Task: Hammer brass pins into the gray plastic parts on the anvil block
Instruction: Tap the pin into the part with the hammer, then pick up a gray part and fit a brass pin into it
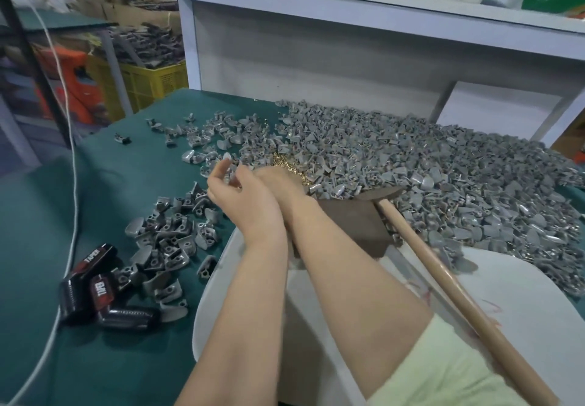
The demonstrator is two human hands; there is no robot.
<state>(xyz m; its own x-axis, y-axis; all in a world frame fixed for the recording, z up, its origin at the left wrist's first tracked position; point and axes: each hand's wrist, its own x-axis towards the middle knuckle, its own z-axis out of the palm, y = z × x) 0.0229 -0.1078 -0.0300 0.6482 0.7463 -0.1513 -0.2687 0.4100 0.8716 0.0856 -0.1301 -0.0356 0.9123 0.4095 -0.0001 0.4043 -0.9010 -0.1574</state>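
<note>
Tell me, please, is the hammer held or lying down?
Lying down: the hammer rests head on the block, nothing gripping its handle.

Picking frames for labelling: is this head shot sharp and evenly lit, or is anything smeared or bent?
Head view: the left hand is motion-smeared at its fingertips; the yellow crate is soft; the gray parts and hammer handle are sharp; light even, shadows soft; the shelf upright leans, wide-lens distortion.

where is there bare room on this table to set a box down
Bare green mat lies between the white cable and the small heap of gray parts, and along the near edge by the black boxes. The right side is crowded: big heap, block, hammer.
</note>
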